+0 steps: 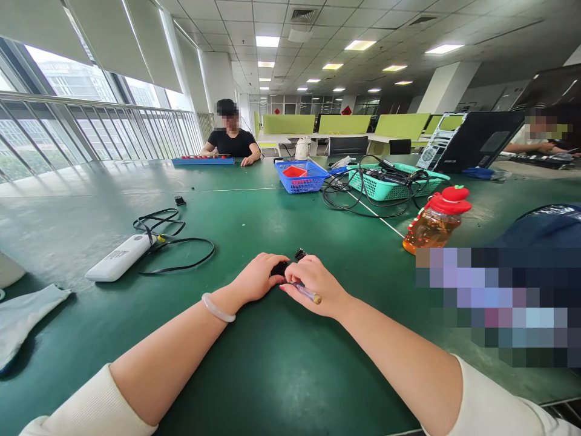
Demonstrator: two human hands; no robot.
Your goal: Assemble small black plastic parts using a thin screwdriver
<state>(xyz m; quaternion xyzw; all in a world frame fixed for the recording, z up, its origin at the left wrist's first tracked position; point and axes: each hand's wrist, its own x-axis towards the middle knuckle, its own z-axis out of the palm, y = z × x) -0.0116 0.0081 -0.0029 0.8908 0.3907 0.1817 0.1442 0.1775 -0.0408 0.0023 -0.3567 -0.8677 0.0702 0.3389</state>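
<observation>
Near the middle of the green table (290,375), my left hand (256,277) is closed with its fingers round a small black part (280,268), mostly hidden. My right hand (320,287) pinches a slim screwdriver-like tool (308,294) with a clear handle and a tan end. Its tip is out of sight, pointing toward the black part. Just beyond my right fingers shows another small black piece (300,254); whether it joins the held part I cannot tell.
To the left lie a white power bank (121,259) with a black cable (195,242) and a pale cloth (31,321). Ahead stand a blue basket (303,183) and a green basket (385,191) with cables. A red-lidded bottle (433,224) is at right. A person (231,142) sits opposite.
</observation>
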